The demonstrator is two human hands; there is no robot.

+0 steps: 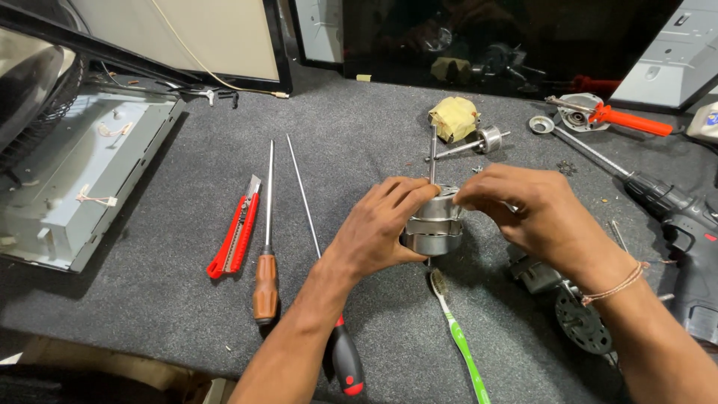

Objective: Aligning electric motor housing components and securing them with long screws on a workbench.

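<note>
My left hand wraps around the side of a small silver motor body that stands on the grey mat with its thin shaft pointing up. My right hand pinches at the motor's top edge with fingertips together. What the right fingers pinch is hidden. A green-handled toothbrush lies just in front of the motor.
On the grey mat lie a red utility knife, a brown-handled screwdriver, a black-and-red screwdriver, a rotor with shaft, yellow tape wad, cordless drill, orange-handled tool and a dark fan part. An opened grey panel sits left.
</note>
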